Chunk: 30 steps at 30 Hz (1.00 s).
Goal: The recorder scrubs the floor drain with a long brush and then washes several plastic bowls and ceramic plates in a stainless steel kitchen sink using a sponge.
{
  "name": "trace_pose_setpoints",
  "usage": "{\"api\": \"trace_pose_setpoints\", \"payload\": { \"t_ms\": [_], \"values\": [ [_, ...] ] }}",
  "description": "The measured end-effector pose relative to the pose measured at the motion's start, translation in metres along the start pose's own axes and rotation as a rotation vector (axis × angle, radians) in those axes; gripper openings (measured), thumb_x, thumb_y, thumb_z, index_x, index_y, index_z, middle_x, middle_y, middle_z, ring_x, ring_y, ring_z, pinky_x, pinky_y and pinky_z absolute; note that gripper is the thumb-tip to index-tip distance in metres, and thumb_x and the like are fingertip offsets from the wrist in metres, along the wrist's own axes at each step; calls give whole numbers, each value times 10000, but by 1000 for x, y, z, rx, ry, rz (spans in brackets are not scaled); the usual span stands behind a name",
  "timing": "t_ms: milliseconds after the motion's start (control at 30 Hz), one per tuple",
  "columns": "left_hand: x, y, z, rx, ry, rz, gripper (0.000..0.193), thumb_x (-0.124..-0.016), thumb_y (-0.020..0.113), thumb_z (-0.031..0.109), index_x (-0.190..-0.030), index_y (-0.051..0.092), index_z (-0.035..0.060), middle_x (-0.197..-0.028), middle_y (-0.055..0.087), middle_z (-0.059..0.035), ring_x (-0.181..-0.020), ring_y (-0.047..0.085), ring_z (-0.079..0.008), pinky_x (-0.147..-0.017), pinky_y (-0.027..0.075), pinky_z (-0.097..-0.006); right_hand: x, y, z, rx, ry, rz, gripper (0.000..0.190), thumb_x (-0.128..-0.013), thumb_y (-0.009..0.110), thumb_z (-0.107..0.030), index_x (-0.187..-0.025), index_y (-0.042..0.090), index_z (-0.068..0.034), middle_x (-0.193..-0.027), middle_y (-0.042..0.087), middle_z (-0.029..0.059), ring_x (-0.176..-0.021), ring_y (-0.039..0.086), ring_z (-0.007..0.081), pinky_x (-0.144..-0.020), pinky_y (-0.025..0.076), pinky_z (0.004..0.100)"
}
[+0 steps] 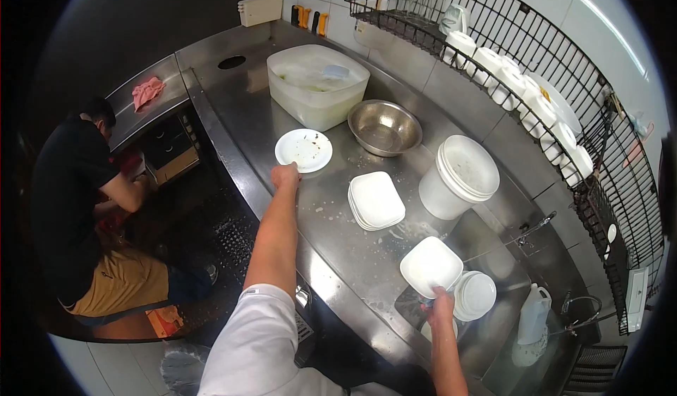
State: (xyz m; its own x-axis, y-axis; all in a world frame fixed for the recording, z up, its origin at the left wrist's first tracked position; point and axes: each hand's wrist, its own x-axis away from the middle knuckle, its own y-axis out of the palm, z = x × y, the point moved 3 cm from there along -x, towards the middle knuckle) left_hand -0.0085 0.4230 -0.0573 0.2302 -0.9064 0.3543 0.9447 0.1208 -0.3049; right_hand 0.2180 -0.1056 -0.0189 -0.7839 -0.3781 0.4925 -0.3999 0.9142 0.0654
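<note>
My left hand (285, 176) grips the near rim of a round white plate (304, 150) with brown food scraps on it, over the steel counter (322, 227). In my right hand (440, 306) is a square white dish (431, 267), pinched at its near edge above the sink side; something bluish shows under it, not clear what. A stack of square white dishes (377, 199) stands between my hands. Just right of my right hand are stacked round white dishes (476, 295). Beyond the plate stand a tub of cloudy water (317, 97) and a steel bowl (385, 127).
A lidded white bucket (459, 176) stands near the wall. A wire rack (508, 4) holding white cups (508, 86) hangs above. The tap (534, 229) and a plastic jug (534, 316) are at the right. A crouching person (79, 184) is at the left, below a pink cloth (148, 92).
</note>
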Motion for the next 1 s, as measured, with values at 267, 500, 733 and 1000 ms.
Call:
{"api": "trace_pose_setpoints", "payload": {
  "t_ms": [267,500,733,1000],
  "values": [
    [37,-24,1,257,-155,-42,476,-890,631,369,-861,658,-105,-691,653,-158,-478,613,-219,-410,493,-337,-5,17,-5,-28,63,18,263,-846,562,-149,-1084,551,-38,-816,637,96,-581,613,204,-393,442,298],
    [11,-7,-1,146,-6,-9,292,-844,664,204,-843,669,-88,-699,672,-146,-535,656,-218,-462,527,-329,-6,24,0,14,36,0,275,-839,577,-159,-1088,549,-47,-829,647,92,-586,623,197,-401,458,295],
    [10,-5,-1,155,-22,-2,206,-805,664,123,-807,672,-83,-661,666,-131,-517,645,-204,-460,519,-324,-2,26,0,-33,51,-3,359,-825,548,-113,-1167,486,-23,-863,638,131,-549,625,216,-340,458,283],
    [22,-17,4,232,-51,-83,337,-822,729,253,-785,663,-75,-662,654,-123,-503,633,-184,-410,485,-292,4,35,0,-9,40,19,262,-856,551,-148,-1097,547,-47,-826,643,87,-581,621,194,-395,464,291]
  ]
}}
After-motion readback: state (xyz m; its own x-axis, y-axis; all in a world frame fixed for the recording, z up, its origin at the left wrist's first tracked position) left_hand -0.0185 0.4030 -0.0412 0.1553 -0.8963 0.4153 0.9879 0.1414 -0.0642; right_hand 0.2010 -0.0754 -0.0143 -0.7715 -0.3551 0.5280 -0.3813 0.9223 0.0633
